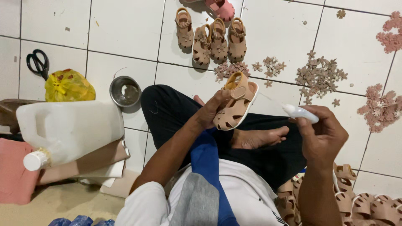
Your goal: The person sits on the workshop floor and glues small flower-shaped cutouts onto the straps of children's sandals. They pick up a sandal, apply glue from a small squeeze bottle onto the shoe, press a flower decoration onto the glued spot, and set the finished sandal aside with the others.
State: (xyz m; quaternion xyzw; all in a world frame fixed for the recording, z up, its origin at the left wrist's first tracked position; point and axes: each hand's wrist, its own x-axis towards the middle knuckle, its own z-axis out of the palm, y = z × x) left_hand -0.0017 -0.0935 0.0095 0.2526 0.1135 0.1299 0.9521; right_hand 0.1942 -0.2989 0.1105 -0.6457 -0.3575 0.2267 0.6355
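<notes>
- Here, I see the white tiled floor (54,25) carrying everything; I sit cross-legged on it, legs in dark trousers, bare foot (259,137) just below the work.
- A big white plastic jug (71,132) lies on its side at the near left, well apart from both hands.
- The tan child's sandal (235,101) sits in my left hand (211,111), fingers clasped round its near-left side; its long axis runs from near left to far right, heel strap farthest.
- My right hand (322,136) grips a small white glue tube (300,112), nozzle aimed left at the sandal, a short gap between them, nothing in it.
- Four finished sandals (211,39) stand far off; a heap of tan flower pieces (320,75) lies right of them; a steel bowl (124,90), yellow bag (69,86) and scissors (38,62) sit left.
</notes>
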